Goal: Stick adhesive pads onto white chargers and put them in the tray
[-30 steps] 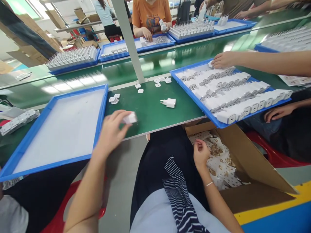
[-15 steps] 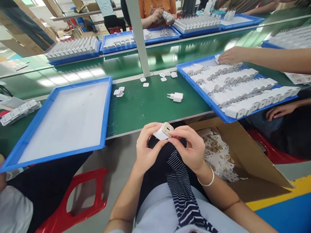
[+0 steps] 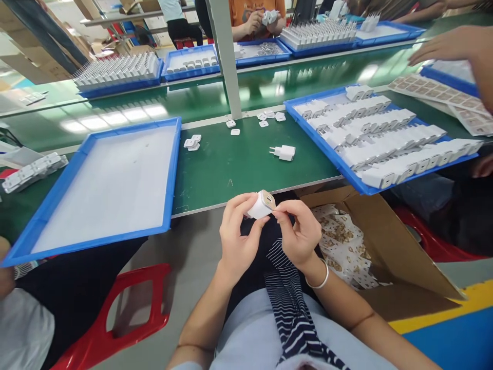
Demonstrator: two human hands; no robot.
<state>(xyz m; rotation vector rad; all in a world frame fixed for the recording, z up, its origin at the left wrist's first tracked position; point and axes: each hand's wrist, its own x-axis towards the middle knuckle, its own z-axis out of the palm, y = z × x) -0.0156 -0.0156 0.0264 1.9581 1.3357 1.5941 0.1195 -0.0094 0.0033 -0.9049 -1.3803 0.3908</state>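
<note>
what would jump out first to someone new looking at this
The small white charger pinched between the left hand and right hand, just below the green table's edge. Then the blue tray at right, packed with rows of white chargers, and the bare blue tray at left.

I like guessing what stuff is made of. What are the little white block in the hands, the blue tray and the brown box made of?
The white charger block looks like smooth, slightly glossy plastic, with a tan film on its end face. The empty blue tray seems to be rigid plastic at the rim, with a matte white bottom. The brown box looks like cardboard: dull, with folded flaps.
</note>
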